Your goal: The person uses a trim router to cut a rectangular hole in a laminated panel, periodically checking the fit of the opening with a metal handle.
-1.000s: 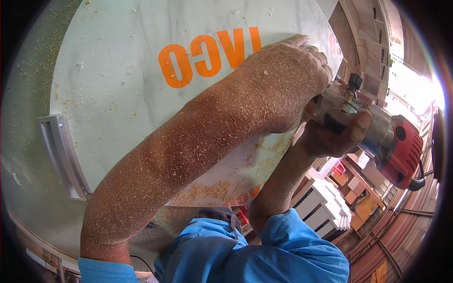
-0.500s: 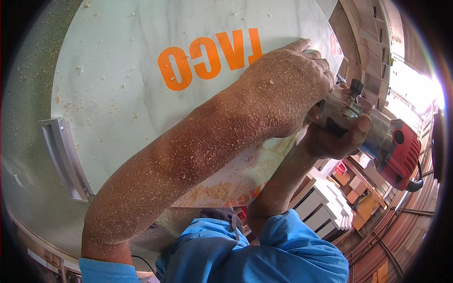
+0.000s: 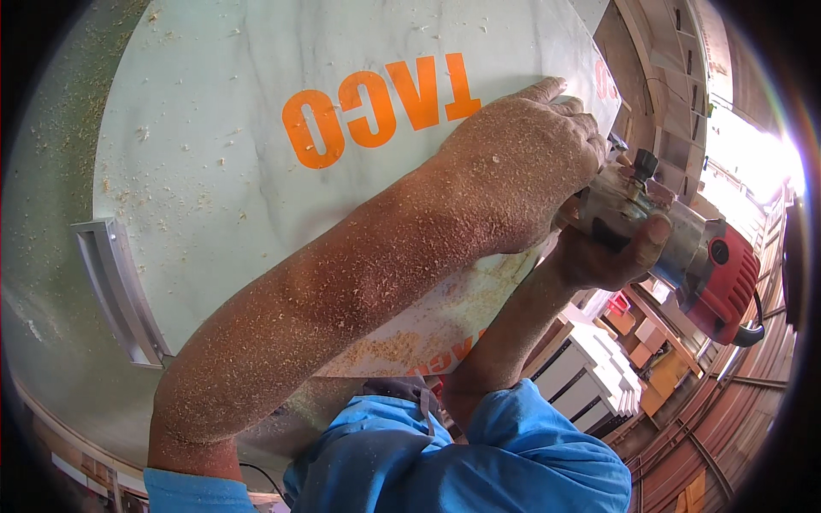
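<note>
My right hand [image 3: 611, 256] is wrapped round the metal body of a trim router [image 3: 629, 205], whose red motor housing points down to the right. The router lies on its side at the right edge of a pale marble-patterned board [image 3: 197, 111]. My left forearm crosses over the board, dusted with wood shavings. My left hand [image 3: 539, 158] rests by that edge, index finger stretched along the surface. Its other fingers curl down at the router's base, their tips hidden. Orange lettering [image 3: 376, 107] lies beside this hand.
A metal strip handle [image 3: 120, 291] sits at the board's left edge. Sawdust [image 3: 393, 349] is heaped on the near part of the board. Stacked white panels [image 3: 590, 376] and wood pieces stand at the lower right, shelving [image 3: 676, 85] at the upper right.
My left hand has shifted slightly nearer and to the right, uncovering more of the orange lettering. The router has barely moved and stays in my right hand.
</note>
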`<state>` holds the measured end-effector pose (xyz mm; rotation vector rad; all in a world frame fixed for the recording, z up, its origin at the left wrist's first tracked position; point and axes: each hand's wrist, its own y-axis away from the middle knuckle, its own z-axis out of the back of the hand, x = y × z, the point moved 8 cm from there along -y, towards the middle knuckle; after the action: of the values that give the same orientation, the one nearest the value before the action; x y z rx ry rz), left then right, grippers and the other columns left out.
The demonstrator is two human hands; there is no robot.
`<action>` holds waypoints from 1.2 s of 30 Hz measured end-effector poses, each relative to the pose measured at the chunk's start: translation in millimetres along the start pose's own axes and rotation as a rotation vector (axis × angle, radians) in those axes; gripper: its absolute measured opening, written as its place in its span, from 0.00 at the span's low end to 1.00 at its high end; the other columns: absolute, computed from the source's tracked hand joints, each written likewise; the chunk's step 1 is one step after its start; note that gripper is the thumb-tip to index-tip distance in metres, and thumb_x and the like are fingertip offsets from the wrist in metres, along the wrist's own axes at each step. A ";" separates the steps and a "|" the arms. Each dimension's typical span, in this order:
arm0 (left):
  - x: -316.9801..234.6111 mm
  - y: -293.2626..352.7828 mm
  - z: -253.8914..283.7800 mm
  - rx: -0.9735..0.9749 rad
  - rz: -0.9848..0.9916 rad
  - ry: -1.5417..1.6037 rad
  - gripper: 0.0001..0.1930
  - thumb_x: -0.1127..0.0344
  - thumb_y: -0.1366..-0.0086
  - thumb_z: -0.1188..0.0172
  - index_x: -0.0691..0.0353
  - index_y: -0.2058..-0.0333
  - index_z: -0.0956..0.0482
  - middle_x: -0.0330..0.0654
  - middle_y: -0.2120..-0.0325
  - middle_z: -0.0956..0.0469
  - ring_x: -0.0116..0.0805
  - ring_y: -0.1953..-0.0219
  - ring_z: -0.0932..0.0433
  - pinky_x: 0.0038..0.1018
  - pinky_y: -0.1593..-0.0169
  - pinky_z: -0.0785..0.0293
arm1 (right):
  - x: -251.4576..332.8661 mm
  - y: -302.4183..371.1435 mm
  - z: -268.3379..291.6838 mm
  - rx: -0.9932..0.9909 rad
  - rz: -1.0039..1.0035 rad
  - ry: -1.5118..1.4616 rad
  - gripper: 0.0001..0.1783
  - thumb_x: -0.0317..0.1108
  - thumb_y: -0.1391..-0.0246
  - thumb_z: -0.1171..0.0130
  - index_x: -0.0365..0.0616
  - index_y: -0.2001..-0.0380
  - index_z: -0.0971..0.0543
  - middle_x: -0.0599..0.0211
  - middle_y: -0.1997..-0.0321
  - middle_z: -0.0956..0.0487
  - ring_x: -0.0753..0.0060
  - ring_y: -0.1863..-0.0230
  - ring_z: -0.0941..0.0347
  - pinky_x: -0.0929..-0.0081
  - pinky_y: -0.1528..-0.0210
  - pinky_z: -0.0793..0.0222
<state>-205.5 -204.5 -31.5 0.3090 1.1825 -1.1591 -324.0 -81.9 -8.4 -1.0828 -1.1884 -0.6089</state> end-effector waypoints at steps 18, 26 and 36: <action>0.3 -1.4 -8.7 0.082 0.027 -0.132 0.31 0.74 0.48 0.35 0.68 0.42 0.25 0.56 0.47 0.23 0.49 0.38 0.28 0.39 0.25 0.45 | 1.1 -2.0 8.0 -0.007 0.097 0.134 0.38 0.54 0.43 0.40 0.26 0.45 0.32 0.45 0.56 0.19 0.55 0.58 0.17 0.55 0.59 0.15; -4.0 -5.4 7.0 0.052 0.007 0.043 0.40 0.65 0.54 0.26 0.66 0.40 0.27 0.55 0.45 0.24 0.49 0.38 0.27 0.39 0.27 0.42 | 27.6 -10.9 8.1 -0.118 0.224 0.036 0.33 0.44 0.49 0.34 0.27 0.48 0.27 0.48 0.59 0.19 0.58 0.65 0.17 0.63 0.63 0.15; 33.7 10.5 84.8 -0.219 0.212 -0.023 0.37 0.54 0.45 0.24 0.60 0.39 0.26 0.47 0.39 0.26 0.44 0.34 0.30 0.37 0.30 0.36 | 144.7 -44.0 105.4 -0.114 0.224 -0.136 0.32 0.49 0.43 0.39 0.30 0.47 0.26 0.49 0.54 0.21 0.49 0.54 0.19 0.50 0.50 0.18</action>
<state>-152.2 -279.2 -28.4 0.2462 1.2132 -0.8395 -361.9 17.4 142.2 -1.3508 -1.1391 -0.4383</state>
